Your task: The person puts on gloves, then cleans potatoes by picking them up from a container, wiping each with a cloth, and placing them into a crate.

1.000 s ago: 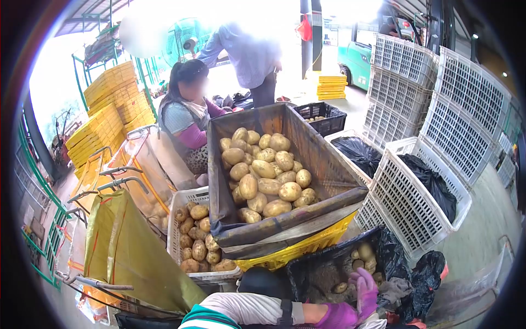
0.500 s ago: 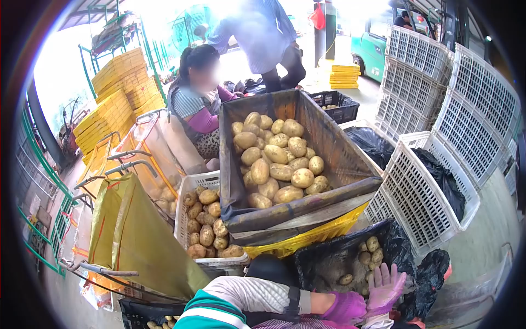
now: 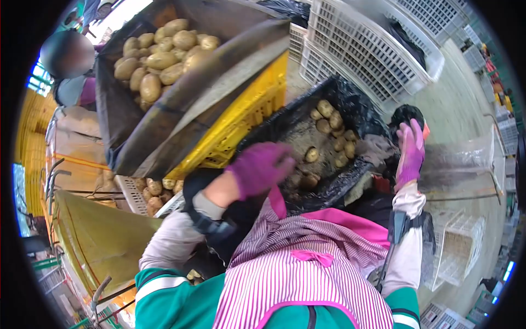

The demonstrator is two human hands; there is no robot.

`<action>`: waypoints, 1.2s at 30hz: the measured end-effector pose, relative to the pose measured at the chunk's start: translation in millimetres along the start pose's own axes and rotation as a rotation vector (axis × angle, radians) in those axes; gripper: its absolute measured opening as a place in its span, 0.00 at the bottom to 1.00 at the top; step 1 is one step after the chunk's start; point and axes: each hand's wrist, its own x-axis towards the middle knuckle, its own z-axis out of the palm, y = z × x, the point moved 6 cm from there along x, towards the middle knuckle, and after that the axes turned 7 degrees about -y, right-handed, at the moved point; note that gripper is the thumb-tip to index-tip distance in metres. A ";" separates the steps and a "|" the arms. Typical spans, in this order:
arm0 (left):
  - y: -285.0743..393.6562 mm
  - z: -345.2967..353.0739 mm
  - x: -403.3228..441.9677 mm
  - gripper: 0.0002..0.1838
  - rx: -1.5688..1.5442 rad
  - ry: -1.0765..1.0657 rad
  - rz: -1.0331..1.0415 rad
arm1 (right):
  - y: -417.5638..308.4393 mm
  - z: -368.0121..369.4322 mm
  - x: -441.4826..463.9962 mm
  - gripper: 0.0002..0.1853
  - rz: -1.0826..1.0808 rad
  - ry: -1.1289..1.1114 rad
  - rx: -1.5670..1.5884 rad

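Left hand (image 3: 262,167): purple glove, blurred, fingers apart, over the left edge of my black-lined crate (image 3: 359,104). Right hand (image 3: 411,149): fingers raised, slightly apart, just outside the right edge. Room: dusty liner bare mid-crate; yellow crate (image 3: 236,118) close on the far left, white crate (image 3: 350,44) beyond. Potatoes (image 3: 335,119): inside, rounded, yellow-brown, mostly clustered right; one lies apart, mid-crate.
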 end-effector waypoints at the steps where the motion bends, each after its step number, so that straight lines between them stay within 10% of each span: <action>1: -6.8 -10.3 -3.2 0.20 -0.101 0.026 -0.086 | 8.8 -16.5 13.2 0.29 0.002 0.016 -0.088; 9: -64.6 -19.5 14.1 0.24 -1.161 -0.068 -0.515 | 89.1 -5.0 22.7 0.37 0.048 -0.275 -1.016; 11: -64.5 -15.5 17.7 0.26 -1.198 -0.095 -0.468 | 83.8 21.5 2.3 0.34 -0.005 -0.319 -1.731; 14: -66.0 -12.2 22.7 0.26 -1.142 -0.096 -0.562 | 108.2 53.2 6.1 0.33 -0.154 -0.461 -1.492; 18: -51.5 -21.5 30.4 0.23 -0.998 -0.037 -0.404 | 164.5 115.2 -14.8 0.33 0.178 -0.937 -1.201; 32: -36.8 -30.6 18.1 0.18 -1.101 0.181 -0.425 | 530.3 128.0 -19.1 0.35 0.450 -0.852 -1.357; 36: -39.5 -23.5 18.2 0.22 -0.941 0.102 -0.401 | 503.3 144.1 -22.1 0.34 0.412 -0.957 -1.345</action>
